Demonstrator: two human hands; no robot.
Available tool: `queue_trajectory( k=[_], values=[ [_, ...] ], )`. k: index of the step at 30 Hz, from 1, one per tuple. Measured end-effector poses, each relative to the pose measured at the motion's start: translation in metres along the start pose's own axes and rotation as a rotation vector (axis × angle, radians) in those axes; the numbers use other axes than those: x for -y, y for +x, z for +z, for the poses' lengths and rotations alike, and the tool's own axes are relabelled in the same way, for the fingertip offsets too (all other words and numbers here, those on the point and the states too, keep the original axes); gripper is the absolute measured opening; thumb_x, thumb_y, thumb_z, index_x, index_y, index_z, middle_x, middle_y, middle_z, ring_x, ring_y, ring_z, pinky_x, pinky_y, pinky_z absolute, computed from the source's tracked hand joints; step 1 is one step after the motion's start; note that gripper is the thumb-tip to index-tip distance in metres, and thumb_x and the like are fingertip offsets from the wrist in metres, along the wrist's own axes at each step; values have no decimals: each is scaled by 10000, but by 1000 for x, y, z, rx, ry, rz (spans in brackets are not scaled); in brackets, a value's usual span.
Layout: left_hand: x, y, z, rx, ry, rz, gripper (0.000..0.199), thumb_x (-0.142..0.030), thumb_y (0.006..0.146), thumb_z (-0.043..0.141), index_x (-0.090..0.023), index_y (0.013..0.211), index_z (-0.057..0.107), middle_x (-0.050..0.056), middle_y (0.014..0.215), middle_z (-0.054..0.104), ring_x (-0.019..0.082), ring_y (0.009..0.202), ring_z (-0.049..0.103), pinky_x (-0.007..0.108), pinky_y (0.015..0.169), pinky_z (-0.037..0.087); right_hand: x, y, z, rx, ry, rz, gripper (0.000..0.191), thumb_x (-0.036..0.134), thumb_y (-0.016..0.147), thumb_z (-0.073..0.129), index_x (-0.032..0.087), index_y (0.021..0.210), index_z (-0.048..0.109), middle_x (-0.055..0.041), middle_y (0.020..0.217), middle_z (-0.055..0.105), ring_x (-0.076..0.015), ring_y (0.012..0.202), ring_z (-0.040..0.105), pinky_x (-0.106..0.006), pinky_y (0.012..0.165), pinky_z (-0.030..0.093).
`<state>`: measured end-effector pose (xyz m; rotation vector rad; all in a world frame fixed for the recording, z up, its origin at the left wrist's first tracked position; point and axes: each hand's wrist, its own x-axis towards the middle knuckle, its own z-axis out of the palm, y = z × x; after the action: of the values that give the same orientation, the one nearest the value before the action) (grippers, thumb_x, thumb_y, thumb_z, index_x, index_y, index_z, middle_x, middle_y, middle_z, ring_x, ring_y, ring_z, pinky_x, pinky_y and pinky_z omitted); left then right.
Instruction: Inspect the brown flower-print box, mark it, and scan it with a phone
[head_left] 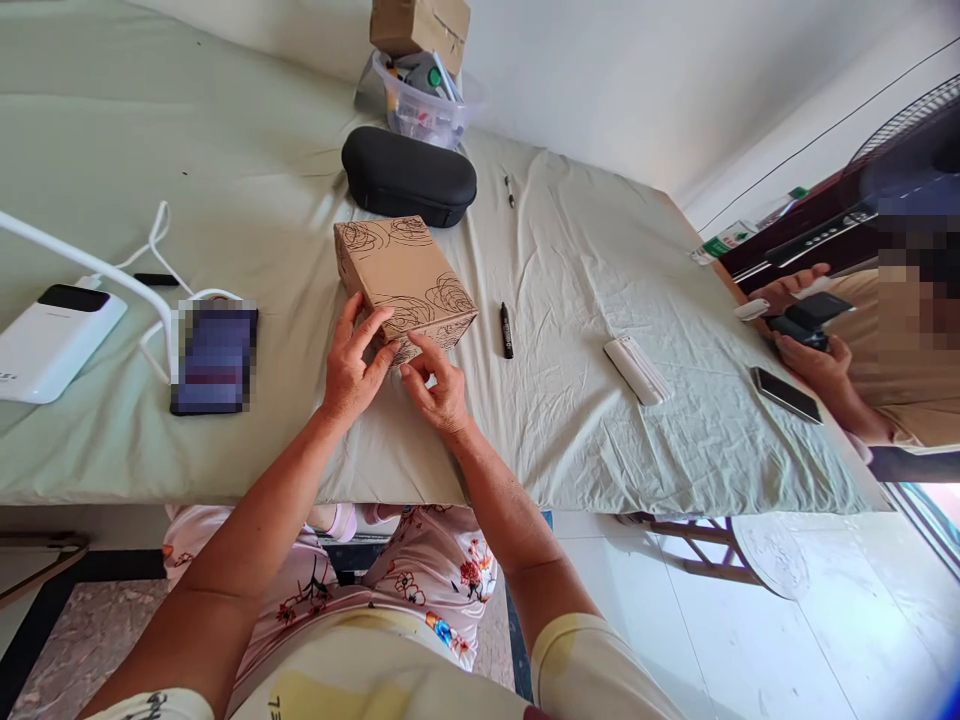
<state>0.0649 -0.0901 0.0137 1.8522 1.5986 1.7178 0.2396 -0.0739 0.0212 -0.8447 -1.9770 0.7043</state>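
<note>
A brown cardboard box point(401, 270) with black scribbled line drawings lies closed on the cloth-covered table in front of me. My left hand point(352, 365) grips its near left corner, fingers on the side and top edge, thumb by the front face. At the near face, my right hand point(436, 388) has its index finger and thumb against the front edge, the other fingers curled. The box's underside and part of its front are hidden by my hands. A black marker point(507, 330) lies just right of the box, and a black zip case point(409, 175) lies right behind it.
On the left are a white power bank point(64, 335), a cable and a phone point(214, 355). A clear tub point(427, 110) stands at the back. Rightward lie a pen point(510, 192), a pale oblong object point(637, 368) and another phone point(786, 394). A person point(847, 370) holds a dark device.
</note>
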Motion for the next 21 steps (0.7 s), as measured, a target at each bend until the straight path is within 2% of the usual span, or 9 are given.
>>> queue_trajectory(
  k=[2,5,9,11,15,18,21],
  values=[
    [-3,1,-1,-4,-3,-5,466,-522,1020,635,-233,1380,696,168,1618,526,308,1499,552,492,1244,483,2,1,-1,43,10,9,579,499,1064,506,221,1571,503,16,787,706,-121,602,568,-273,659,557],
    [-5,2,-2,-1,-19,-37,462,-545,1011,635,-248,1356,714,152,1609,542,303,1493,558,493,1243,486,5,2,-1,120,7,51,611,471,1047,530,212,1600,501,-20,833,759,-142,628,625,-296,698,593],
    [-5,1,-2,0,-30,-59,472,-580,1015,606,-254,1332,731,137,1602,553,304,1485,563,490,1256,470,5,3,-1,106,-42,85,610,433,1037,531,172,1588,531,-40,843,774,-160,668,667,-313,738,603],
    [-5,1,-3,-1,-23,-56,489,-597,1029,568,-246,1324,738,141,1592,560,309,1482,563,494,1267,452,3,3,-2,68,-75,109,624,428,1036,526,158,1598,518,-31,814,761,-156,657,662,-312,721,595],
    [-5,2,-5,-32,17,-47,488,-592,1059,504,-241,1284,757,132,1538,611,295,1440,596,474,1250,464,-6,6,-7,-68,-110,194,628,400,1030,534,216,1628,477,15,743,733,-155,644,663,-319,742,603],
    [-4,3,-7,-62,35,-41,468,-566,1067,505,-233,1271,764,130,1497,638,275,1400,621,445,1230,478,-11,8,-15,-180,-92,233,623,393,1033,538,231,1630,467,5,771,760,-167,670,687,-346,783,612],
    [-3,3,-8,-90,37,-66,446,-547,1066,513,-238,1266,764,120,1446,658,267,1363,632,427,1197,501,-16,10,-21,-272,-67,265,591,417,1048,525,242,1610,483,1,771,766,-164,632,664,-340,750,596]
  ],
)
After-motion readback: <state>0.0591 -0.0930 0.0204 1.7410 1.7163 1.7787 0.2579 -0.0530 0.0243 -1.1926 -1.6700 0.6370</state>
